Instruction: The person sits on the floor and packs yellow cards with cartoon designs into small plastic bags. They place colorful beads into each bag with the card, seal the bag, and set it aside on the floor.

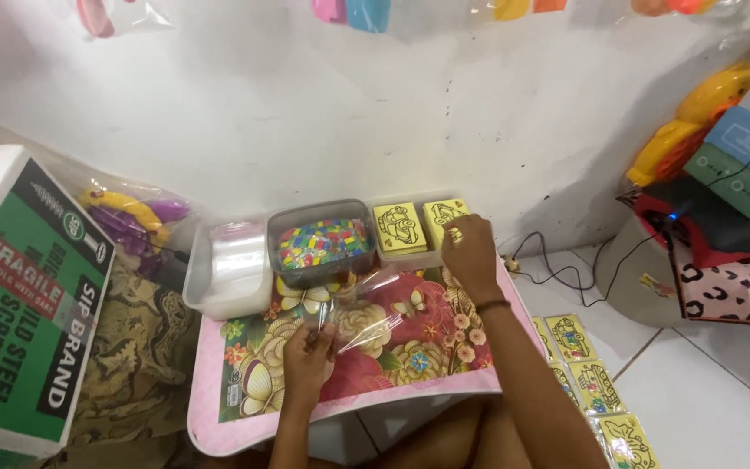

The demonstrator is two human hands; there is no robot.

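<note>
Head | left hand pinching clear crinkled plastic sleeve | right hand fingers pinching yellow line-drawing card

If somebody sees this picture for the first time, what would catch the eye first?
Probably the floral tray table at the centre, with a tub of colourful small pieces at its far edge. The right hand reaches to the yellow picture cards beside the tub, while the left hand holds a clear plastic bag.
</note>
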